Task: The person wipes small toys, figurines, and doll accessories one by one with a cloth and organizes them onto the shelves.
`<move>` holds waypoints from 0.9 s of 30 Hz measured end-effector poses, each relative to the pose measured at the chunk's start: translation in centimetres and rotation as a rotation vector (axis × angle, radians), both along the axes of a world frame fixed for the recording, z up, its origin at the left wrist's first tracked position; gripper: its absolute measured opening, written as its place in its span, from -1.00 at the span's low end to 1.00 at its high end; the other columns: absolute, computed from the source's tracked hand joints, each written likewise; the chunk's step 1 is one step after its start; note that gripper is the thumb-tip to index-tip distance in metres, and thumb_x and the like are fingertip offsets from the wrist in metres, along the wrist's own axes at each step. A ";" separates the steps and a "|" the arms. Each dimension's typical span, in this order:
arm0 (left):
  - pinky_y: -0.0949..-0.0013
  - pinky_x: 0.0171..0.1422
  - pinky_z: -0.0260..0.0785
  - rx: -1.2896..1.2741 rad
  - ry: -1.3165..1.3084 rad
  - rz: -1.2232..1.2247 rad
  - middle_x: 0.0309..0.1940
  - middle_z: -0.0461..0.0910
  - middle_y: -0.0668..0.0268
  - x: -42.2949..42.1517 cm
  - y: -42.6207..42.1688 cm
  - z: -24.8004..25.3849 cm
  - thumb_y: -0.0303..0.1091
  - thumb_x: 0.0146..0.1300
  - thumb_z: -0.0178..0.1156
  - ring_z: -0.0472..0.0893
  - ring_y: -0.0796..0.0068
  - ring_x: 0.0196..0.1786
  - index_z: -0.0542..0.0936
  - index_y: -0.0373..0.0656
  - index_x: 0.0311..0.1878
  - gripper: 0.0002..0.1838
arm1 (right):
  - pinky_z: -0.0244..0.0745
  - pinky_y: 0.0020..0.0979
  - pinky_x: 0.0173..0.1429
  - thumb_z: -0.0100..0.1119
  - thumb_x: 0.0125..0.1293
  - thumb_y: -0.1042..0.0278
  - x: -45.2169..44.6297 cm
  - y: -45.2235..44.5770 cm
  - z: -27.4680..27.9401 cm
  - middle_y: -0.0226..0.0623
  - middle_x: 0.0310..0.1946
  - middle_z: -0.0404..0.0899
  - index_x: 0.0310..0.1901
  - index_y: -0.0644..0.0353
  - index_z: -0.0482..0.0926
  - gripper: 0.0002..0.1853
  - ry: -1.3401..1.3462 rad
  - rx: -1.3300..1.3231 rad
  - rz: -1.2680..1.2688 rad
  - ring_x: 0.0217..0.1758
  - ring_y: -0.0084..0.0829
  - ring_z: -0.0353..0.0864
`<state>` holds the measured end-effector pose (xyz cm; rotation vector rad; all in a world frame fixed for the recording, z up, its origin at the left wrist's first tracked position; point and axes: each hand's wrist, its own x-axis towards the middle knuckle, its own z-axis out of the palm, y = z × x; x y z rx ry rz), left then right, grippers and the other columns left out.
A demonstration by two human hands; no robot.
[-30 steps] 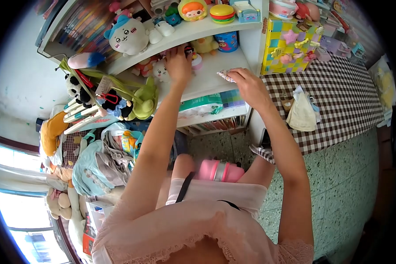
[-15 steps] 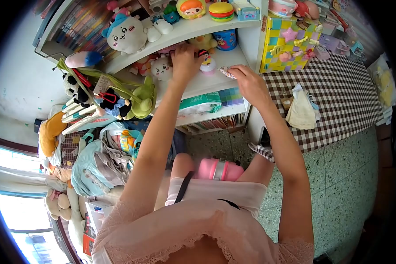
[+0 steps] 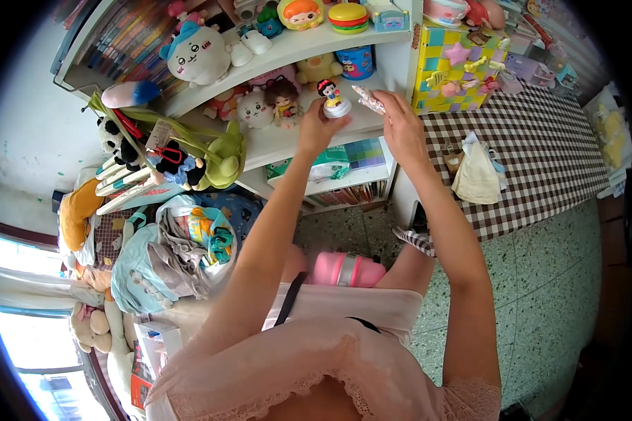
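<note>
My left hand point(image 3: 319, 130) grips the round white base of a small dark-haired figurine point(image 3: 329, 97), which stands upright in front of the shelf compartment. Close by on the right, my right hand point(image 3: 402, 131) pinches a folded, patterned cloth point(image 3: 369, 99) whose end points toward the figurine. Behind my left hand a brown-haired doll point(image 3: 283, 104) sits on the shelf point(image 3: 361, 125), beside a white plush toy point(image 3: 254, 111). A yellow plush point(image 3: 319, 70) and a blue tin point(image 3: 356, 63) are farther back in the same compartment.
The upper shelf holds a large white plush point(image 3: 198, 55) and a toy burger point(image 3: 348, 19). To the right stand a yellow checkered box point(image 3: 451, 70) and a table with checked cloth point(image 3: 541, 154). A pink bottle point(image 3: 345, 270) lies on the lap.
My left hand has left the back of the compartment and taken hold of the figurine, bringing it forward. The brown-haired doll is now visible. My right hand stays nearby with the cloth.
</note>
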<state>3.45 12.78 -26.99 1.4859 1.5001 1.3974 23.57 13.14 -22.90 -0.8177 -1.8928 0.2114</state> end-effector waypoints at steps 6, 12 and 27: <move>0.37 -0.14 0.45 0.086 0.014 0.157 -0.23 0.57 0.19 4.0 -4.7 0.7 -0.42 -0.08 0.47 0.57 0.41 -0.21 0.43 -0.33 -0.01 -0.44 | 0.48 -0.30 0.15 0.04 0.12 0.70 -1.1 -1.4 0.3 -0.26 0.08 0.51 0.09 0.13 0.53 -0.53 0.060 0.189 0.162 0.14 -0.17 0.51; 0.22 -0.08 0.39 0.079 -0.048 0.468 -0.21 0.45 0.10 5.1 -6.6 1.0 -0.36 -0.14 0.47 0.49 0.18 -0.19 0.43 -0.28 -0.04 -0.42 | 0.52 -0.30 0.15 0.11 0.09 0.58 -1.3 -1.4 0.1 -0.36 0.05 0.54 0.04 0.10 0.60 -0.58 -0.109 0.231 0.154 0.10 -0.28 0.55; 0.46 -0.05 0.48 0.038 -0.417 0.136 -0.15 0.58 0.22 3.5 -8.6 1.6 -0.35 0.13 0.41 0.57 0.52 -0.14 0.39 -0.39 0.08 -0.46 | 0.59 -0.36 0.00 0.08 0.11 0.64 -1.8 -2.5 0.5 -0.37 0.04 0.55 0.07 0.08 0.57 -0.55 -0.111 0.260 0.270 0.02 -0.35 0.59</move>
